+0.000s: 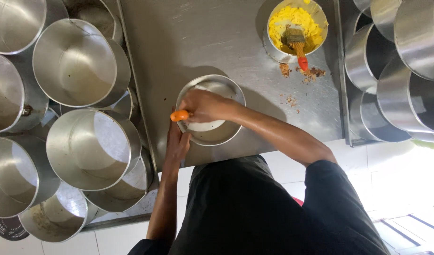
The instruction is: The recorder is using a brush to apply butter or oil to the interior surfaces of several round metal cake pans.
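A round metal cake pan (226,134) with a white inside sits on the steel counter (198,42), close to its near edge. My right hand (205,105) reaches over the pan, shut on an orange-handled tool (179,115) whose working end is hidden under the hand. My left hand (177,143) grips the pan's near left rim from outside.
A metal bowl (278,53) of yellow paste holds a red-handled brush (298,46) at the back of the counter, with brown crumbs (312,72) beside it. Several empty round pans (92,148) crowd a tray on the left. More pans (391,71) are stacked on the right.
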